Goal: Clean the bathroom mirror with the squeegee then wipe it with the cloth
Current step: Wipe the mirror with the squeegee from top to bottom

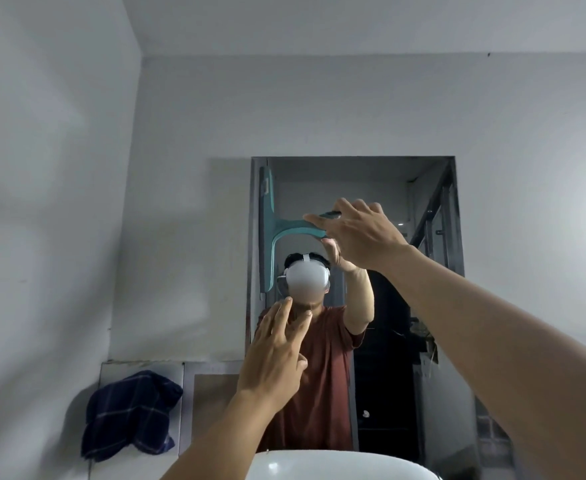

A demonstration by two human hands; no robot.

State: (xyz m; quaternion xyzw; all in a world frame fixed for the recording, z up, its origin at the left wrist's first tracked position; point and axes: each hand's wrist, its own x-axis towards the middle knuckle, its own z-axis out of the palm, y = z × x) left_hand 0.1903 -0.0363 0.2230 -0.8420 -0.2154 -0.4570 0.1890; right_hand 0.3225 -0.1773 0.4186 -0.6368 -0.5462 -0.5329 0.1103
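The right hand (360,233) holds its grip closed round the teal squeegee (270,230) handle — blade upright on the bathroom mirror's (388,188) left edge. The left hand (274,358) is spread, empty; the blue checked cloth (132,414) hangs left — well apart.

This is a small home bathroom. A tall rectangular mirror (381,188) is set into a plain pale grey painted wall (319,105), directly above the rounded rim of a white ceramic basin (336,465). Left of the mirror, a crumpled dark blue checked cloth (132,414) hangs against glossy pale wall tiles (208,368). The mirror reflects a dark doorway and a metal-framed glass partition.
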